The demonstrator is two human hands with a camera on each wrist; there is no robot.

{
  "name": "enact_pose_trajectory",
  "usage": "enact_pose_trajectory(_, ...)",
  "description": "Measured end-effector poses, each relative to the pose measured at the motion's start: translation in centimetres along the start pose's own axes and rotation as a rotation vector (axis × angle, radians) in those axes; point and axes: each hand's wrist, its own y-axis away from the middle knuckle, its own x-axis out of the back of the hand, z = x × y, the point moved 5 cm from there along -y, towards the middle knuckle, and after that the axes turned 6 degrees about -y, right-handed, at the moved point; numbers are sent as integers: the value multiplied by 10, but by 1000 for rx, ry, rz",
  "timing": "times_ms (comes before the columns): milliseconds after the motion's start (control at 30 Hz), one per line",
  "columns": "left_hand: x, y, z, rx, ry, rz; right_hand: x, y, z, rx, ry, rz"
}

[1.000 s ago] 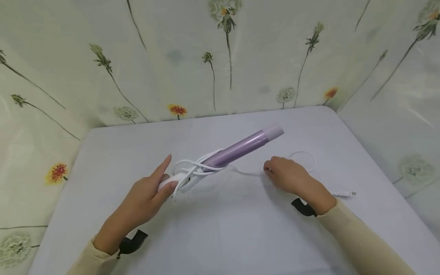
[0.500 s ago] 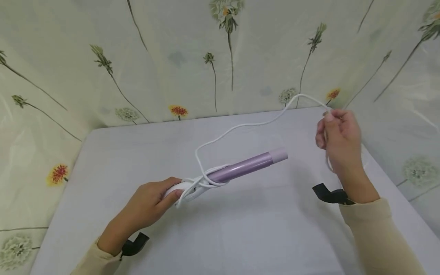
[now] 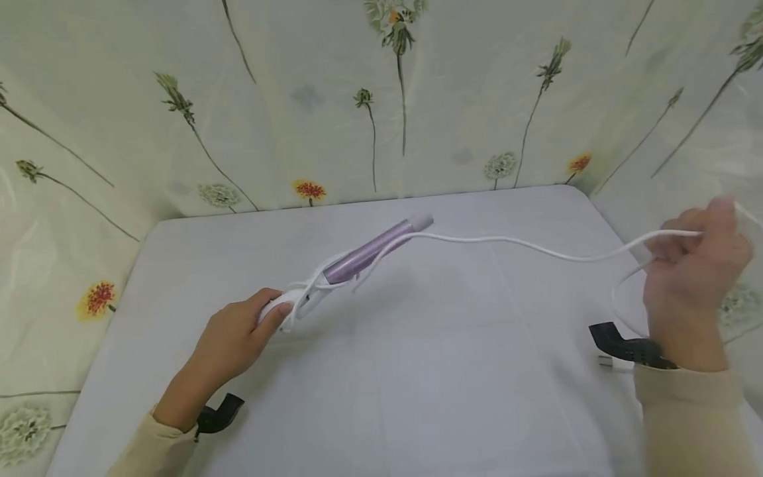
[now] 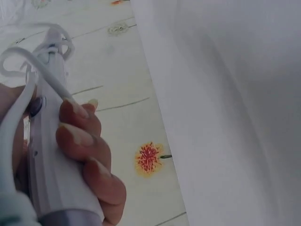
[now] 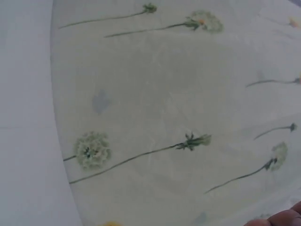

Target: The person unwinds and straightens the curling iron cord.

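My left hand (image 3: 232,338) grips the white handle of a curling iron (image 3: 372,255), whose purple barrel points up and to the right above the table. In the left wrist view, several curled fingers (image 4: 84,143) wrap the handle (image 4: 61,174). White cord (image 3: 518,244) is looped around the iron near the barrel's base and stretches across to the right. At the far right, my right hand (image 3: 691,278) holds the cord in curled fingers. The plug (image 3: 622,365) hangs by the right wrist, partly hidden. Only fingertips (image 5: 282,219) show in the right wrist view.
A white-covered table (image 3: 453,397) lies beneath both hands. A flower-printed curtain (image 3: 268,119) borders its back and sides. Black wrist mounts (image 3: 220,414) sit on both wrists.
The right hand took up the cord and pulled it far to the right, drawing a length off the iron. Held in the left hand, the iron has swung to point more upward and left.
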Motion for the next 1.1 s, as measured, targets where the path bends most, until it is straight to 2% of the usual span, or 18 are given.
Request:
enact_pose_trajectory(67,5,3,-4,48,-4,19,7,2,7,-13,287,14)
enact_pose_trajectory(100,8,5,-6,71,-11,30,9,5,13,-50,504,-10)
enact_pose_trajectory(133,11,7,-7,91,-11,43,10,8,22,-97,765,-72)
enact_pose_trajectory(200,15,10,-7,115,-2,71,6,19,45,-152,1269,-324)
enact_pose_trajectory(233,17,12,-6,119,9,86,2,26,58,-163,1456,-482)
enact_pose_trajectory(267,18,13,-5,116,24,94,-2,35,71,-165,1582,-633)
enact_pose_trajectory(300,18,13,-3,106,42,99,-5,43,83,-175,1654,-760)
enact_pose_trajectory(333,18,13,-1,93,59,104,-9,52,94,-186,1699,-856)
enact_pose_trajectory(400,17,13,5,64,80,100,-19,70,110,-193,1742,-971)
enact_pose_trajectory(433,16,13,8,53,86,93,-25,79,117,-170,1741,-1014)
enact_pose_trajectory(500,14,15,13,30,89,76,-41,100,132,-123,1662,-1115)
enact_pose_trajectory(600,10,18,19,-13,105,49,-69,137,155,-86,1349,-1329)
enact_pose_trajectory(633,9,19,21,-33,123,36,-77,150,162,-119,1216,-1397)
enact_pose_trajectory(733,3,21,31,-134,154,-14,-99,186,185,-297,815,-1564)
enact_pose_trajectory(800,-1,22,40,-206,156,-58,-112,206,195,-408,624,-1634)
enact_pose_trajectory(867,-5,24,49,-260,131,-115,-124,225,200,-508,528,-1695)
enact_pose_trajectory(967,-9,26,58,-303,79,-195,-141,251,205,-577,459,-1801)
enact_pose_trajectory(1100,-14,28,66,-347,12,-264,-146,285,220,-694,363,-1931)
